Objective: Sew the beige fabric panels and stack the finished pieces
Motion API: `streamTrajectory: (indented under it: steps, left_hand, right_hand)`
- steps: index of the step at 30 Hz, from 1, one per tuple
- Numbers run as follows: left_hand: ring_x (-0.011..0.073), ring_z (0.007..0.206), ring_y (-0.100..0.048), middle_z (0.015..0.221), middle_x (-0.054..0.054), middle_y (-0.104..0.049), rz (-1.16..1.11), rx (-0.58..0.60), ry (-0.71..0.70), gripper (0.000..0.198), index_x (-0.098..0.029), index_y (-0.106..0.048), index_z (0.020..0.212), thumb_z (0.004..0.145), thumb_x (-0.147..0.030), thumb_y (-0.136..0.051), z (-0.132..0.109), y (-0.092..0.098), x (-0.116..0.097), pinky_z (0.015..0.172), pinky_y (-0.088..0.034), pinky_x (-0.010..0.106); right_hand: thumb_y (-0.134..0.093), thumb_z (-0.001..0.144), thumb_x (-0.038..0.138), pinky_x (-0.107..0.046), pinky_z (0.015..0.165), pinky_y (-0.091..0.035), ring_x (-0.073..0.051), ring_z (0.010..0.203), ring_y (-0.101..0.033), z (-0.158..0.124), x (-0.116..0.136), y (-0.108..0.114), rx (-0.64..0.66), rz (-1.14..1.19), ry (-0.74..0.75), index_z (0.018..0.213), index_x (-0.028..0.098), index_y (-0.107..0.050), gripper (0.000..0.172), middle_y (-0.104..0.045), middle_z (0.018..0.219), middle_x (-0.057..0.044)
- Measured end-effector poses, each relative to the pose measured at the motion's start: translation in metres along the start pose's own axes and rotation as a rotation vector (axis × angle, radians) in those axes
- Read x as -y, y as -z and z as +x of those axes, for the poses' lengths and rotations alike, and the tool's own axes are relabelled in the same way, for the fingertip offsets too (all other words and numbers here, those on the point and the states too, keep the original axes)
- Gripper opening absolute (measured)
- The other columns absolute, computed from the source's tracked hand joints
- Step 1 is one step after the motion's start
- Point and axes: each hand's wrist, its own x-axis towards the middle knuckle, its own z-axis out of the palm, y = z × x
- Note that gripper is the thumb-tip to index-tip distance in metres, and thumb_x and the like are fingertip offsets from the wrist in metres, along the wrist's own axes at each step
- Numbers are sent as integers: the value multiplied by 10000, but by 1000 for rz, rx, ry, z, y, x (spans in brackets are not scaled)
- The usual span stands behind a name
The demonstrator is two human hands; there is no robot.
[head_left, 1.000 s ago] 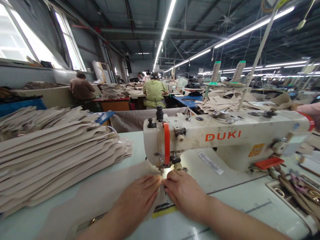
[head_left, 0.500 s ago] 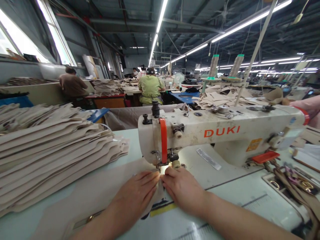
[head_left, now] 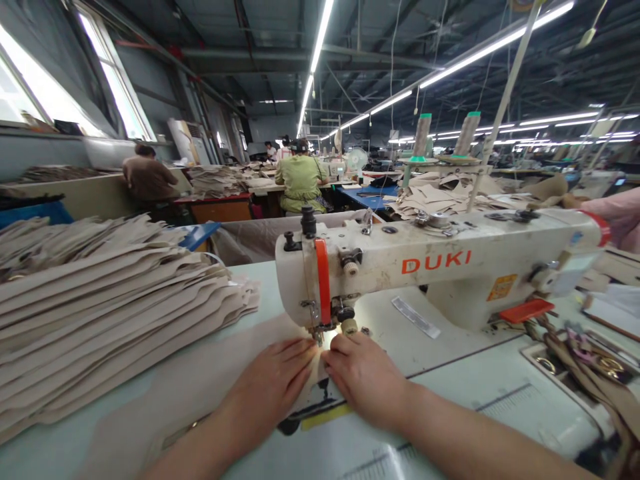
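A white DUKI sewing machine [head_left: 450, 263] stands on the pale table [head_left: 500, 393]. A beige fabric piece [head_left: 190, 380] lies flat under its needle [head_left: 319, 333]. My left hand [head_left: 270, 387] rests on the fabric just left of the needle, fingers stretched flat and together. My right hand [head_left: 367, 377] presses down just right of the needle, fingers flat, fingertips almost touching those of the left. A lamp lights the spot between my fingertips.
A tall stack of cut beige pieces [head_left: 110, 313] fills the table's left. A tray with metal rings and straps [head_left: 590, 363] sits at the right. Thread cones [head_left: 467, 133] stand behind the machine. Other people [head_left: 300, 180] sit at benches farther back.
Both hands have slid slightly forward toward the needle with the fabric. The view has shifted a little; a dark patch shows below the fabric edge.
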Motion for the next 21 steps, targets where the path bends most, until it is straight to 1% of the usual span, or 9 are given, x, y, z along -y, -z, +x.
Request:
streamTrajectory:
  steps: [5,10,12,14,16,17,18,19,21]
  left_hand:
    - [224,1108,-629,1196,67,-682,-33,2,62,351,-210,-659,1198,970,-266,-398,1,1,4,962,-522,391]
    - [222,1147,-607,1240,77,-658,-39,67,112,343,-196,-657,1196,948,-225,-421,1,9,-1,1004,-483,399]
    - [214,1157,-602,1265,68,-643,-39,104,134,345,-205,-650,1205,937,-203,-432,-7,14,-6,1014,-473,396]
    - [203,1160,-601,1279,60,-634,-33,146,138,352,-213,-636,1224,932,-191,-441,-21,20,-14,1025,-463,383]
    - [195,1185,-584,1316,53,-608,-17,184,135,377,-219,-589,1285,932,-200,-459,-39,29,-26,1045,-444,374]
    - [202,1215,-560,1355,55,-576,2,184,141,409,-224,-543,1335,931,-219,-475,-48,34,-32,1058,-429,384]
    - [218,1260,-520,1406,62,-525,36,160,160,460,-230,-476,1393,933,-246,-486,-56,41,-39,1073,-407,409]
    - [242,1313,-461,1464,75,-452,84,111,194,520,-232,-391,1449,939,-277,-485,-64,48,-45,1089,-377,445]
    - [302,1403,-306,1557,117,-268,206,-50,301,622,-216,-217,1520,960,-361,-448,-79,64,-54,1109,-302,526]
  right_hand:
    - [-517,943,173,-317,760,-402,-199,809,-502,0,1,-1,-2,7,-28,874,162,-643,144,-605,835,-47]
    - [-499,953,169,-300,756,-408,-189,796,-523,0,1,0,-12,40,-46,858,168,-659,186,-622,825,-46]
    - [-498,950,166,-295,758,-417,-187,797,-536,-2,1,-1,-42,71,-35,843,170,-662,196,-626,817,-47]
    - [-512,938,160,-293,750,-425,-188,800,-545,-5,1,-3,-85,117,-31,822,173,-661,189,-624,805,-46]
    - [-512,932,149,-293,745,-431,-189,807,-549,-8,0,-6,-127,173,-17,826,175,-663,187,-622,800,-46]
    - [-504,935,147,-295,749,-434,-191,813,-551,-9,-1,-7,-144,204,-5,842,177,-667,189,-622,803,-48]
    - [-492,940,148,-299,757,-438,-193,822,-554,-10,-1,-8,-154,234,9,863,178,-670,197,-624,809,-50]
    - [-479,946,150,-304,764,-443,-194,829,-557,-11,-1,-9,-158,263,24,886,180,-673,206,-628,819,-53]
    - [-451,959,162,-311,764,-456,-196,838,-566,-14,-1,-9,-150,314,51,916,185,-675,229,-633,843,-59]
